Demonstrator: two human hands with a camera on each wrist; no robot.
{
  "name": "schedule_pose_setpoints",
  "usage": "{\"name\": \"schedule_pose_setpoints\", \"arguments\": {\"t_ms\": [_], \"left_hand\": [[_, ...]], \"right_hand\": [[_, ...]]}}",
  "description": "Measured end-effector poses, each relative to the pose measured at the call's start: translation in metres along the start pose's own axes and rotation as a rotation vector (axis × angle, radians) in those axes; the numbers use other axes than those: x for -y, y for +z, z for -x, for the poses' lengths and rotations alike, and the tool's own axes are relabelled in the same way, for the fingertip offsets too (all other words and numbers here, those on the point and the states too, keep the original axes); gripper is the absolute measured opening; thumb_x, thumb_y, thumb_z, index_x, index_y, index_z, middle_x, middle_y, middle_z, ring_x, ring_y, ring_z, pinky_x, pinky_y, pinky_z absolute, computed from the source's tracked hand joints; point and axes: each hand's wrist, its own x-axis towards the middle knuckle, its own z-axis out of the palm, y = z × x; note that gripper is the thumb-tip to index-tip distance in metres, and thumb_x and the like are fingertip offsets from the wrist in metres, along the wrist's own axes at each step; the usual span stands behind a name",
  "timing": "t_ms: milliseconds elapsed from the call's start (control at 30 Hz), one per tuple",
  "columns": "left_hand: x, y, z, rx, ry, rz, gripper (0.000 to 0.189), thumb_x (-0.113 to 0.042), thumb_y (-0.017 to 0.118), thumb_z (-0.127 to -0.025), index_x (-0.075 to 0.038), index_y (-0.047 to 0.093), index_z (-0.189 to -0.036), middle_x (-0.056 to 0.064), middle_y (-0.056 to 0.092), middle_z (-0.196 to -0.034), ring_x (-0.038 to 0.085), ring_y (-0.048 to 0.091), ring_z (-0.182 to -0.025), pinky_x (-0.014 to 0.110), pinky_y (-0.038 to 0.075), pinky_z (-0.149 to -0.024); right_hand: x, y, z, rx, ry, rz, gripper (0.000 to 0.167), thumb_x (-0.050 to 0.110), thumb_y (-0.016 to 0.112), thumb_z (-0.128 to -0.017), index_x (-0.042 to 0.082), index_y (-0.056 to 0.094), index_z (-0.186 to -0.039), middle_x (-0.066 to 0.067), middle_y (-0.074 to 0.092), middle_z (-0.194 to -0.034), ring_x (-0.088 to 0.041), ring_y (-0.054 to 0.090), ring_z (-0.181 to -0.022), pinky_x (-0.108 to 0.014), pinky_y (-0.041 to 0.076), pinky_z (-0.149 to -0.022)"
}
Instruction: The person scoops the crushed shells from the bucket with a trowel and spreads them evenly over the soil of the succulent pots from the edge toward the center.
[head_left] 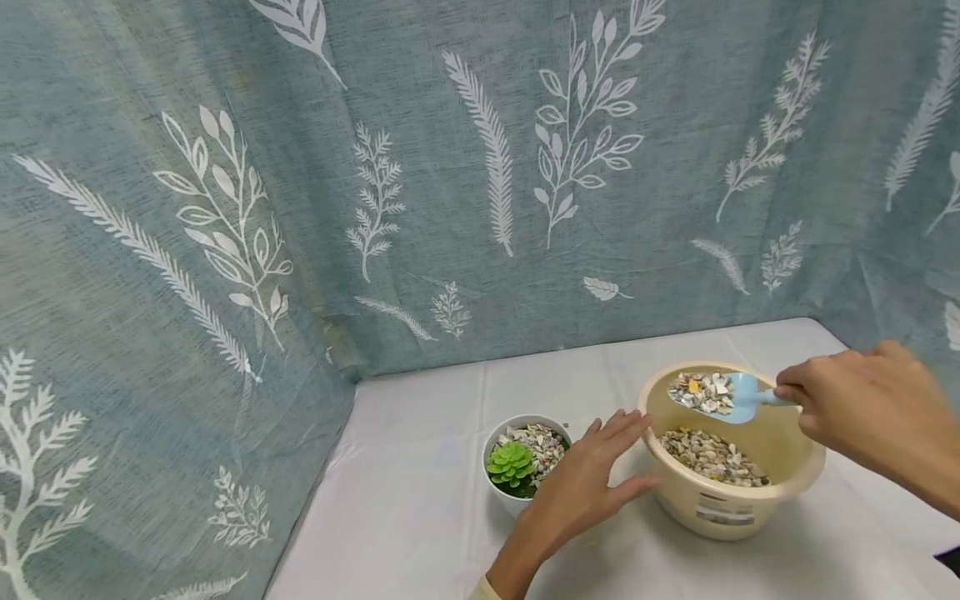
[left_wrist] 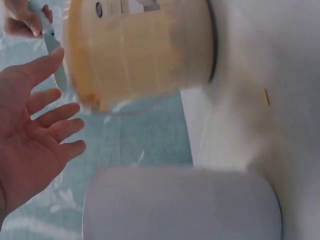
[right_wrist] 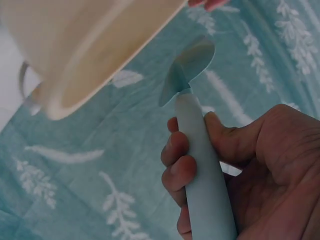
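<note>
My right hand [head_left: 873, 408] grips the handle of a light blue scoop [head_left: 744, 398], its fingers wrapped round it in the right wrist view. A heap of small pebbles [head_left: 703, 393] fills the scoop, which is above the cream bucket [head_left: 806, 475]. More pebbles [head_left: 708, 457] lie inside that bucket. Between bucket and pot, my left hand [head_left: 588, 475] hovers with straight, spread fingers, holding nothing. Left of it stands a white pot [head_left: 491, 487], partly hidden by the hand, with a green succulent [head_left: 510, 463] and pebbles in it.
A white cloth [head_left: 405, 467] covers the table. Behind and to the left hangs a blue-green curtain [head_left: 420, 208] with white leaf prints. A small yellowish bit [left_wrist: 267, 96] lies on the cloth near the bucket.
</note>
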Motion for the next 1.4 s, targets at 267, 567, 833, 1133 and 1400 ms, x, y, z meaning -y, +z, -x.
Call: {"name": "schedule_pose_setpoints", "arguments": {"t_ms": [267,567,833,1133,1400], "left_hand": [[0.050,-0.042,0.044,0.001,-0.225,0.198,0.102,-0.043,0.085,-0.086,-0.032,0.025,-0.167,0.002,0.026,-0.175,0.027,0.019,-0.165,0.057,0.012,-0.135],[0.088,-0.036,0.081,0.076,-0.409,0.302,0.128,-0.044,0.093,-0.075,-0.028,0.010,-0.170,0.006,0.019,-0.177,0.035,0.020,-0.164,0.064,0.024,-0.130],[0.084,-0.033,0.084,0.016,-0.463,0.242,0.123,-0.039,0.091,-0.079,-0.025,0.010,-0.170,0.007,0.027,-0.174,0.034,0.036,-0.158,0.058,0.038,-0.124],[0.083,-0.037,0.087,-0.015,-0.476,0.235,0.124,-0.038,0.093,-0.077,-0.023,0.014,-0.170,0.008,0.032,-0.172,0.033,0.038,-0.157,0.056,0.039,-0.124],[0.084,-0.042,0.092,-0.017,-0.496,0.227,0.123,-0.039,0.092,-0.077,-0.024,0.013,-0.170,0.007,0.032,-0.172,0.033,0.039,-0.157,0.057,0.040,-0.123]], "right_hand": [[0.037,0.005,-0.009,0.004,-0.103,-0.052,0.051,0.014,0.073,-0.092,0.028,0.040,-0.056,0.012,0.030,-0.053,-0.008,0.026,-0.054,-0.035,0.029,-0.067],[0.084,0.023,-0.024,-0.021,-0.270,-0.155,0.036,0.010,0.081,-0.082,0.033,0.062,-0.062,0.020,0.051,-0.055,0.001,0.035,-0.054,-0.040,0.041,-0.076],[0.117,0.038,-0.038,-0.008,-0.370,-0.088,0.025,0.017,0.087,-0.076,0.029,0.068,-0.064,0.013,0.060,-0.056,-0.003,0.045,-0.054,-0.034,0.040,-0.068],[0.146,0.045,-0.053,0.059,-0.432,-0.082,0.025,0.014,0.087,-0.073,0.024,0.066,-0.064,0.009,0.058,-0.057,-0.007,0.045,-0.050,-0.031,0.029,-0.062],[0.167,0.042,-0.069,0.135,-0.479,-0.085,0.025,0.018,0.086,-0.078,0.019,0.063,-0.069,0.005,0.059,-0.063,-0.011,0.048,-0.054,-0.032,0.038,-0.060]]}}
